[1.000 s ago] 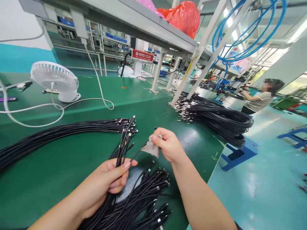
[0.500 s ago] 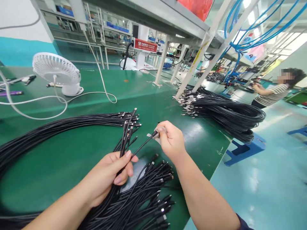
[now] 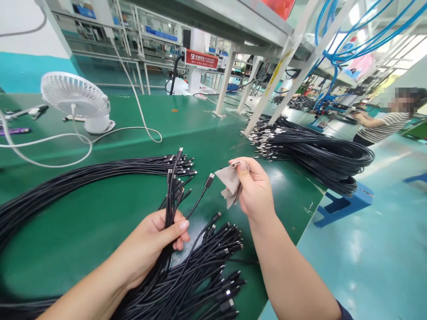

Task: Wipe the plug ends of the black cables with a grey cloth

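Green tabletop: under both hands. Looped stack of black cables: beyond my right hand, farther right. Curved cable bundle: beyond my left hand, trailing left. Fanned cable pile: below and right of my left grip. Left hand: fingers closed around a cable bunch, plugs upward. Right hand: thumb and fingers pinching a grey cloth. Lone connector: between my hands, tip just beside the cloth. Handling, as I judge: steady that cable close behind its connector; keep cloth off neighbouring plugs. Table edge: right of my right hand; green surface between leaves it room.
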### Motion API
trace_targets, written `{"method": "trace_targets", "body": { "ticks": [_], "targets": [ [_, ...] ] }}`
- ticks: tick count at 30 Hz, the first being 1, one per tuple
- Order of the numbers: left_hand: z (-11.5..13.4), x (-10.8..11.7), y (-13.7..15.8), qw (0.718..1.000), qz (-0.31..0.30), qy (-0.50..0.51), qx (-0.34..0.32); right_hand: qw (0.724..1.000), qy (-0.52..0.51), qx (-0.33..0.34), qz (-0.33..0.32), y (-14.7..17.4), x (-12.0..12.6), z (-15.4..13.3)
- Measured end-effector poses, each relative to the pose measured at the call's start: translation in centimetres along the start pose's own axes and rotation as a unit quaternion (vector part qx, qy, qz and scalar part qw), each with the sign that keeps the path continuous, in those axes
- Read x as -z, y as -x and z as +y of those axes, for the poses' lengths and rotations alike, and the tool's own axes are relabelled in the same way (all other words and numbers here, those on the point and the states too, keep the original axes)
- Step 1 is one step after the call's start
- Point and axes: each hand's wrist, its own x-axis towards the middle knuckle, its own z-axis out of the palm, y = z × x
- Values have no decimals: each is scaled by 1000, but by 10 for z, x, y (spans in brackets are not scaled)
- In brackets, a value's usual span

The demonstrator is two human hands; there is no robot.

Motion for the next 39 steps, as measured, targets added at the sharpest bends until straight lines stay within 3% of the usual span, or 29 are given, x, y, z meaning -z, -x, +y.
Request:
{"method": "trace_targets", "body": {
  "ticks": [6,11,14,18,25,27,30,35,39],
  "targets": [
    [1,1,0,1000,-18,-17,5,993,-76,-59,62,-7,1,-3],
    [-2,2,-2,999,-28,-29,9,996,-59,-18,68,5,-4,-6],
    [-4,3,-2,998,-41,-40,4,999,-20,-9,29,17,-10,-13],
    [-5,3,-3,998,-50,-45,0,993,0,-53,-108,24,-15,-28],
    [-5,3,-2,999,-36,-37,-8,968,-74,-40,-237,20,-7,-27],
    [-5,3,-1,999,-40,-33,-8,969,-87,-44,-226,21,-7,-23],
    [-5,3,0,999,-37,-27,-5,975,-91,-110,-173,22,-11,-24],
    [-7,4,-3,999,-35,-21,-5,944,-143,-215,-205,15,-11,-29],
    [-8,5,-4,998,-52,-29,-19,950,-67,-237,-194,10,-7,-20]
  ]
}}
